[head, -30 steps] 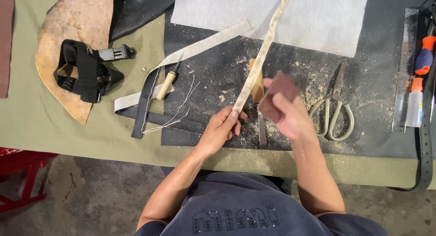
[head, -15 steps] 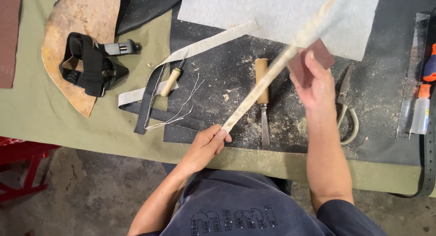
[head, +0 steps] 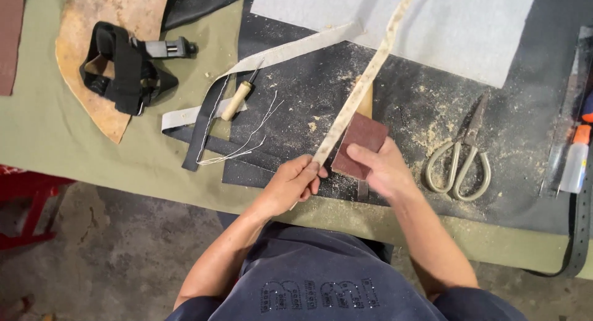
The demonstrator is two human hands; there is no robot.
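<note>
A long pale leather strap runs diagonally from the table's front edge up to the grey sheet. My left hand pinches its near end. My right hand grips a folded piece of reddish-brown sandpaper, pressed against the strap close to my left hand. Pale dust lies scattered on the black mat under both hands. A wooden-handled tool lies partly hidden beneath the strap and sandpaper.
Metal scissors lie right of my right hand. A wooden-handled awl, dark straps and thread sit to the left. Farther left are a black strap clamp on tan leather, and a small bottle at the right edge.
My right hand with the sandpaper slid up the strap toward its far end, then came back down near my left hand. The left hand kept its hold on the strap's near end.
</note>
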